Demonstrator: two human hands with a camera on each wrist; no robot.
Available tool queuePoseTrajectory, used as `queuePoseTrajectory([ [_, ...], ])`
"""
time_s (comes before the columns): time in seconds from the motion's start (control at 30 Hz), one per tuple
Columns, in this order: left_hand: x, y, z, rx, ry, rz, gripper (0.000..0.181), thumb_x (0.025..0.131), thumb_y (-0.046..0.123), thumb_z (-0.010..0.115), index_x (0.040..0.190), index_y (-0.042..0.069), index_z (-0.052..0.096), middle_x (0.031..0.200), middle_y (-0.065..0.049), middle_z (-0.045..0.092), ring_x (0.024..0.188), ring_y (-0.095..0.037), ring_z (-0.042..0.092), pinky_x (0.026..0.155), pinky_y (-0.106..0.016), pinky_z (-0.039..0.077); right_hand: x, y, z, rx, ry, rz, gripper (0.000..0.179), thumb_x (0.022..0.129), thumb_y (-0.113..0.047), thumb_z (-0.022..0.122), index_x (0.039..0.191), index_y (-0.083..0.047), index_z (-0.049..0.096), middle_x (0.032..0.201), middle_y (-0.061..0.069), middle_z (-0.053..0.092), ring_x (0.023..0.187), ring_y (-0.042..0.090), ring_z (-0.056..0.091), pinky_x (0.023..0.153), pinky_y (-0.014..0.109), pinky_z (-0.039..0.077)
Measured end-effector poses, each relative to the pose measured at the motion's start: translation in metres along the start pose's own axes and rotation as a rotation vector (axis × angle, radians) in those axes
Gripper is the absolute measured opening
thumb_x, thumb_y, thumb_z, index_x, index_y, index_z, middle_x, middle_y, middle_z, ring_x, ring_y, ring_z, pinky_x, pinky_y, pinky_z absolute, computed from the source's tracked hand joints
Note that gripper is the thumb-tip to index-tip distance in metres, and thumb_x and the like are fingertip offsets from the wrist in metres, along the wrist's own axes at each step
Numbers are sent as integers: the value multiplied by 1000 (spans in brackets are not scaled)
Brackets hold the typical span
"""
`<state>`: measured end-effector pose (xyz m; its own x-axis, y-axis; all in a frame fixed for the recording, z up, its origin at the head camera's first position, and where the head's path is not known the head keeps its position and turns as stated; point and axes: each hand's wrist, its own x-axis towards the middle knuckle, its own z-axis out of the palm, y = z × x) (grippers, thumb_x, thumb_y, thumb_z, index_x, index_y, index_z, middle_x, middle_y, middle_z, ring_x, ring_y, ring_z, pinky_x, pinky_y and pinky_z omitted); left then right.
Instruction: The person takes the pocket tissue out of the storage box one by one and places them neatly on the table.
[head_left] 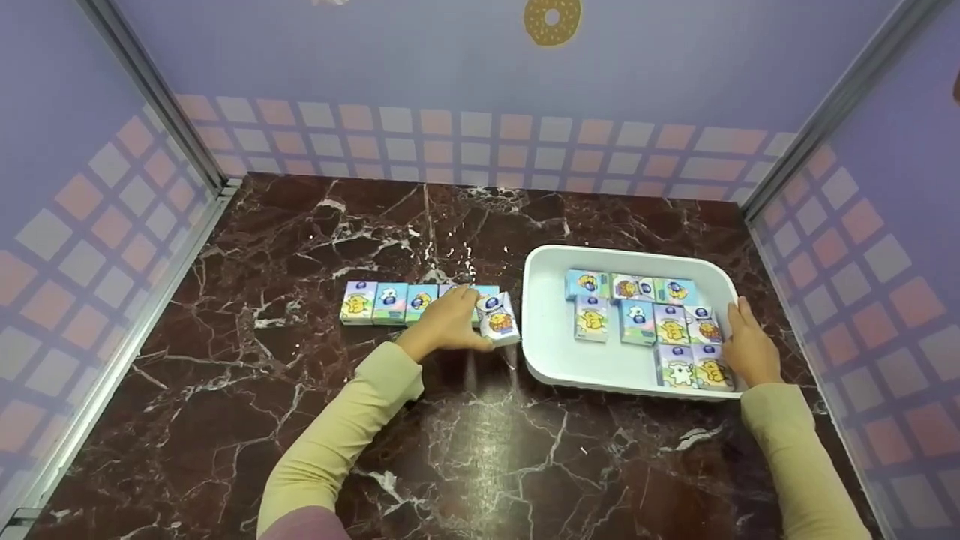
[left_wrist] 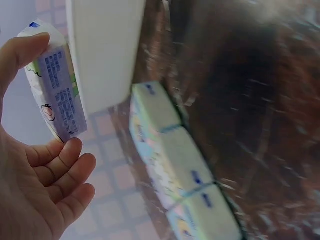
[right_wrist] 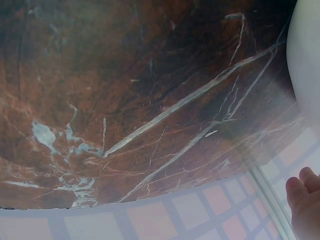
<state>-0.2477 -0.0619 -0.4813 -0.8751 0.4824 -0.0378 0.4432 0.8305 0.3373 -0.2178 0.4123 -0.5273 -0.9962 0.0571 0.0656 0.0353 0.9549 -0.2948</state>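
Note:
My left hand [head_left: 450,319] pinches a small tissue pack [head_left: 498,319] between thumb and fingers, just left of the white plastic tray [head_left: 551,367]. In the left wrist view, the thumb presses the upper end of the held tissue pack [left_wrist: 59,90] and the fingertips meet its lower end. Behind that hand, a row of tissue packs [head_left: 390,304] lies side by side on the table, partly covered by it. My right hand [head_left: 752,349] rests at the tray's right rim with fingers extended; its fingertips [right_wrist: 298,187] show at the right wrist view's edge.
Several tissue packs [head_left: 636,322] lie inside the tray, mostly toward its back and right side. The dark marbled tabletop [head_left: 480,465] is bounded by lilac panels [head_left: 450,67] with a checkered band at the back and both sides.

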Motion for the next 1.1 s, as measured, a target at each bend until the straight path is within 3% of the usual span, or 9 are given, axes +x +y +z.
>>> queuePoseTrajectory([
  [0.4, -11, -14, 27, 87, -70, 16, 64, 55, 41, 76, 99, 2, 49, 93, -11, 52, 84, -27, 50, 73, -40, 45, -1, 0, -1, 10, 4, 7, 60, 80, 1, 38, 137, 4, 22, 144, 23, 16, 101, 52, 43, 78, 61, 36],
  [0.63, -13, -14, 36, 167, -107, -4, 69, 55, 44, 74, 103, 0, 50, 100, -14, 54, 91, -30, 51, 79, -42, 46, -1, 0, -1, 12, -10, 14, 61, 79, 2, 40, 137, 5, 21, 144, 23, 14, 108, 53, 38, 84, 62, 34],
  [1.1, -10, -13, 42, 224, -72, -17, 59, 59, 40, 74, 97, 2, 49, 95, -13, 52, 86, -28, 50, 74, -40, 46, 0, 0, -1, 17, -22, 17, 63, 78, 1, 41, 138, 3, 20, 145, 22, 13, 110, 53, 36, 86, 63, 32],
])
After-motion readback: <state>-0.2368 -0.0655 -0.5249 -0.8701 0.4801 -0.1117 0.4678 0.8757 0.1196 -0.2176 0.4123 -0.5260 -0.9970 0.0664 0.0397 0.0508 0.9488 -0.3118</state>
